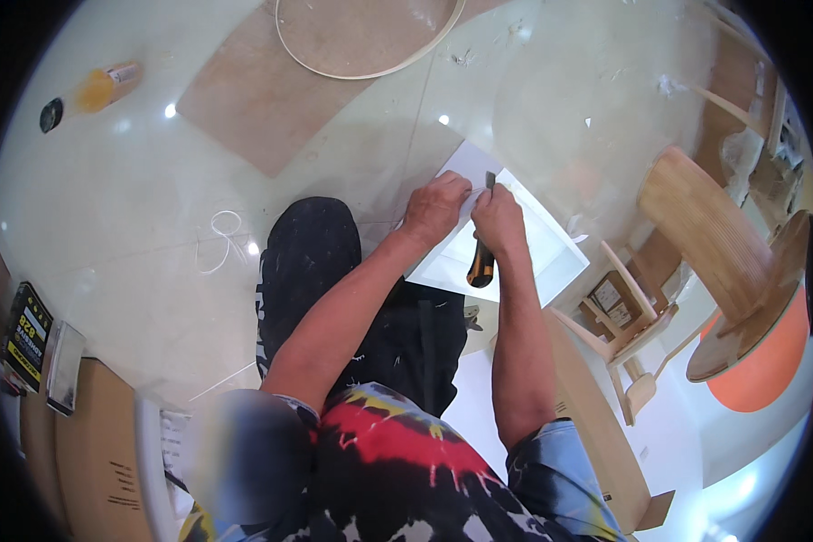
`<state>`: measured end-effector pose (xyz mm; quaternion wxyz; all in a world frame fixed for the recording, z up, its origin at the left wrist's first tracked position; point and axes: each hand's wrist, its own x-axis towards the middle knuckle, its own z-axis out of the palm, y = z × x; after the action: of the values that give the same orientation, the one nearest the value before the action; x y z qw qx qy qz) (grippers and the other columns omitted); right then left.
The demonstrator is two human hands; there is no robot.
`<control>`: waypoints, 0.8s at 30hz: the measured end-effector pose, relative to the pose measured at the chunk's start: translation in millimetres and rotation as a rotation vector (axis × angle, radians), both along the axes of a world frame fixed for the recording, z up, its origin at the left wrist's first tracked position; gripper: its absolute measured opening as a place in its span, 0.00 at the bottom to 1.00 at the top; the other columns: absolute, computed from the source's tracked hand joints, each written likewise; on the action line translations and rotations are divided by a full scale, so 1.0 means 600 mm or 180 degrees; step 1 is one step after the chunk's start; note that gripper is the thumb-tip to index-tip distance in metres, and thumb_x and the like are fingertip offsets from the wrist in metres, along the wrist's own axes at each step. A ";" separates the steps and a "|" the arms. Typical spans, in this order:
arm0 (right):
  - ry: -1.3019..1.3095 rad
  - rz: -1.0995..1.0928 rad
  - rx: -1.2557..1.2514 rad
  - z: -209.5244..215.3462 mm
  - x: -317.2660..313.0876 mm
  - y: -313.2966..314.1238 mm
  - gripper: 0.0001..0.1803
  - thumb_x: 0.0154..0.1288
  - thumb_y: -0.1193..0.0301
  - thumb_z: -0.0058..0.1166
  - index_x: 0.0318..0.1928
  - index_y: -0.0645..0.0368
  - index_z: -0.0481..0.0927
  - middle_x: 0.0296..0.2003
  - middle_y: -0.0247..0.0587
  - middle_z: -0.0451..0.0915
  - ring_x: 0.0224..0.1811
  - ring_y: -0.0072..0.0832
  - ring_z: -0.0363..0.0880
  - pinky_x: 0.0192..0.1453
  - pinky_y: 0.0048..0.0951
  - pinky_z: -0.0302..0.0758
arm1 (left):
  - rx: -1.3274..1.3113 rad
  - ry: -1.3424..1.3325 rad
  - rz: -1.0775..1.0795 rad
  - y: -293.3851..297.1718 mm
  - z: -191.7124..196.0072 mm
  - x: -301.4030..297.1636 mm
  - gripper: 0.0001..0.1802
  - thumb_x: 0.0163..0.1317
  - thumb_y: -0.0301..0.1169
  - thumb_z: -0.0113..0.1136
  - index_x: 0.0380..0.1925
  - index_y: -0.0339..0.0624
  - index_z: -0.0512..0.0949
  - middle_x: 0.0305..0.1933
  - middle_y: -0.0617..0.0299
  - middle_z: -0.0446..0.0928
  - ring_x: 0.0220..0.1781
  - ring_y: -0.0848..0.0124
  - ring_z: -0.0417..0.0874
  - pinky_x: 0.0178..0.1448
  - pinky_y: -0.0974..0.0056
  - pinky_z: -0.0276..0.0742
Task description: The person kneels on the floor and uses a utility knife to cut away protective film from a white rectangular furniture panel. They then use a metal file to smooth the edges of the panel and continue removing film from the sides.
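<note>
A box cutter (481,267) with a black and orange handle is gripped in my right hand (500,221). Its blade points away from me, past my fingers. My left hand (435,210) is closed just left of the right one, fingertips pinched at the edge of a white, shallow box-like piece (551,257). What those fingertips hold is too small to make out. The white piece lies tilted in front of my knees, and my right forearm covers part of it.
Brown sheet (262,108) and round hoop (370,76) lie on the far floor. A bottle of orange liquid (108,88) lies far left, thin white strips (221,242) nearer. Wooden chair (619,343) and curved wooden piece (705,230) stand right; cardboard boxes (99,452) lie near left.
</note>
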<state>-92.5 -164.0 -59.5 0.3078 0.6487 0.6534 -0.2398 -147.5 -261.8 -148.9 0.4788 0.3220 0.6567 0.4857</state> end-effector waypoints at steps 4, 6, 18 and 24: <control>-0.0013 0.0191 0.0122 0.027 -0.007 -0.024 0.18 0.72 0.64 0.41 0.39 0.70 0.76 0.36 0.72 0.81 0.43 0.66 0.80 0.51 0.57 0.75 | -0.0023 0.0084 0.0290 0.002 0.007 0.011 0.04 0.64 0.27 0.58 0.37 0.45 0.80 0.40 0.58 0.79 0.43 0.52 0.82 0.42 0.50 0.78; -0.0030 0.0129 0.0151 0.021 -0.005 -0.028 0.18 0.72 0.64 0.41 0.40 0.69 0.76 0.35 0.72 0.80 0.43 0.66 0.80 0.50 0.57 0.75 | -0.0046 0.0019 0.0283 0.004 0.001 0.004 0.05 0.64 0.27 0.58 0.39 0.43 0.81 0.42 0.56 0.80 0.44 0.51 0.82 0.45 0.51 0.78; 0.0107 0.0316 0.0237 0.018 -0.002 -0.042 0.17 0.72 0.65 0.42 0.40 0.69 0.76 0.35 0.71 0.81 0.42 0.66 0.80 0.49 0.57 0.75 | -0.0472 -0.0131 0.0378 -0.026 -0.003 0.020 0.06 0.63 0.27 0.59 0.38 0.41 0.82 0.42 0.53 0.81 0.46 0.50 0.82 0.47 0.52 0.78; 0.0049 0.0017 0.0046 -0.007 0.011 -0.034 0.18 0.71 0.64 0.43 0.40 0.69 0.76 0.35 0.73 0.80 0.43 0.67 0.80 0.51 0.57 0.76 | -0.0715 -0.0259 0.0446 -0.047 0.003 0.033 0.06 0.64 0.28 0.59 0.38 0.40 0.83 0.42 0.52 0.82 0.46 0.49 0.83 0.48 0.51 0.77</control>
<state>-86.1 -184.4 -63.6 0.2987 0.6473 0.6592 -0.2392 -127.7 -290.2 -146.9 0.5030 0.1997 0.7078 0.4541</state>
